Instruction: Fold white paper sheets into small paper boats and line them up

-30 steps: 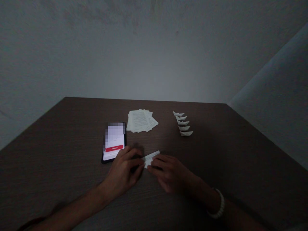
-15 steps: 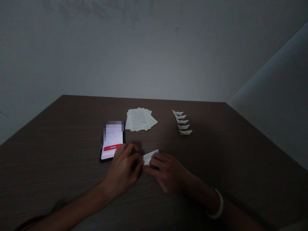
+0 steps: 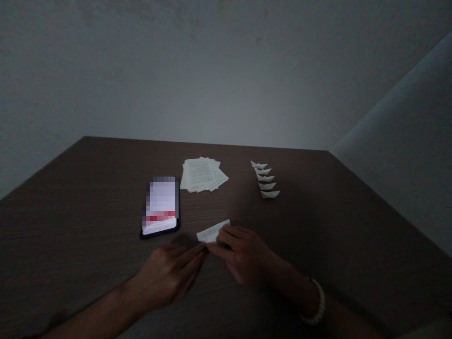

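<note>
A small folded piece of printed paper [image 3: 209, 233] lies on the table in front of me, its long upper edge slanting up to the right. My right hand [image 3: 245, 252] grips its right part, with curled fingers over the top and the thumb along the lower edge. Close to the paper's lower left edge, my left hand [image 3: 169, 270] has its fingers stretched out. The left fingertips come near the right thumb; whether they touch the paper I cannot tell.
A phone [image 3: 160, 207] with a lit screen lies to the left. Behind the paper is a loose stack of printed sheets [image 3: 202, 174]. Several small paper boats [image 3: 270, 194] stand in a row at the right. A wall [image 3: 212, 84] rises behind the brown table [image 3: 116, 165].
My left hand has moved down and left, off the paper's left end, and its fingers have straightened. More of the paper shows. The right hand keeps its grip.
</note>
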`<action>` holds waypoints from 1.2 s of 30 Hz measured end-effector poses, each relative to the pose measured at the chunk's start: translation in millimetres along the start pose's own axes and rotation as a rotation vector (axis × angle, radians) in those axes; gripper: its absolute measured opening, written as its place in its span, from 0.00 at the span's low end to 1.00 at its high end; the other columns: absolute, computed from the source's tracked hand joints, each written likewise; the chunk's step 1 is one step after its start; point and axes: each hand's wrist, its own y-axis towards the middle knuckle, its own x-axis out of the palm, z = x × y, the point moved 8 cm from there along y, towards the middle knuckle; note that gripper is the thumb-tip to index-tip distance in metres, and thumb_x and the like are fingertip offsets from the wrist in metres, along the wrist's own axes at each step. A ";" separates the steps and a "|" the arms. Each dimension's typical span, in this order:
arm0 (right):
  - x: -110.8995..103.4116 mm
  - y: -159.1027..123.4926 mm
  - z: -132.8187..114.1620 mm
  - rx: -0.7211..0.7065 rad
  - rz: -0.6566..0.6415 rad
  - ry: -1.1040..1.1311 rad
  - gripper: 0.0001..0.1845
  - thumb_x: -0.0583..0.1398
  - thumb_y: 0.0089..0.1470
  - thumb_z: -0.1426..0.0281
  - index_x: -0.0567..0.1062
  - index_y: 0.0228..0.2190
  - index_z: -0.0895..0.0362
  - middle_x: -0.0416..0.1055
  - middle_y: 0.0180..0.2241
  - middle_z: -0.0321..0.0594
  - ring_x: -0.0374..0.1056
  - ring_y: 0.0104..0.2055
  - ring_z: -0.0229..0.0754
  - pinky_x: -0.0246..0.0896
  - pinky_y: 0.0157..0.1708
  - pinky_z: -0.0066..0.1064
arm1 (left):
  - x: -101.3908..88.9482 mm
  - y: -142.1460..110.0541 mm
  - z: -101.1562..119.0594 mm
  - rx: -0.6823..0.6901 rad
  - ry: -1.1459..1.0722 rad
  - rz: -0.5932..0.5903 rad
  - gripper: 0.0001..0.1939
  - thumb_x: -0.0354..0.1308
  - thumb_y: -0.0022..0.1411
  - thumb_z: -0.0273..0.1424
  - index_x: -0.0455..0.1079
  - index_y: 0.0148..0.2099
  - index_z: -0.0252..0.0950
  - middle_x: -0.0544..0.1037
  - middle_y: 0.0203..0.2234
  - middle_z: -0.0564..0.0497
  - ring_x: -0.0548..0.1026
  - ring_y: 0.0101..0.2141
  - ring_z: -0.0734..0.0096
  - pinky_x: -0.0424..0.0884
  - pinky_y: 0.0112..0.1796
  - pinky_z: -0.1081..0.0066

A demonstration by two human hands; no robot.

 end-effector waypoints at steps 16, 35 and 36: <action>2.5 -3.2 2.2 0.013 0.020 0.021 0.18 0.56 0.54 0.77 0.69 0.48 0.58 0.67 0.41 0.43 0.58 0.47 0.46 0.59 0.46 0.37 | 6.8 -2.4 -7.0 -0.099 0.029 -0.063 0.15 0.44 0.63 0.23 0.73 0.40 0.30 0.81 0.39 0.44 0.79 0.25 0.66 0.74 0.23 0.67; 5.1 0.9 1.4 0.083 -0.068 -0.035 0.31 0.58 0.52 0.73 0.61 0.58 0.58 0.63 0.43 0.47 0.56 0.44 0.48 0.55 0.43 0.40 | 2.6 -0.1 -9.1 -0.139 0.047 -0.041 0.14 0.45 0.63 0.24 0.72 0.37 0.30 0.81 0.35 0.44 0.77 0.24 0.66 0.74 0.24 0.66; 4.6 1.3 1.4 0.096 -0.072 -0.038 0.32 0.58 0.52 0.73 0.61 0.58 0.58 0.63 0.43 0.47 0.56 0.44 0.48 0.54 0.43 0.40 | 2.6 0.4 -9.2 -0.141 0.043 -0.048 0.14 0.45 0.63 0.24 0.72 0.37 0.30 0.81 0.34 0.45 0.77 0.24 0.67 0.74 0.24 0.67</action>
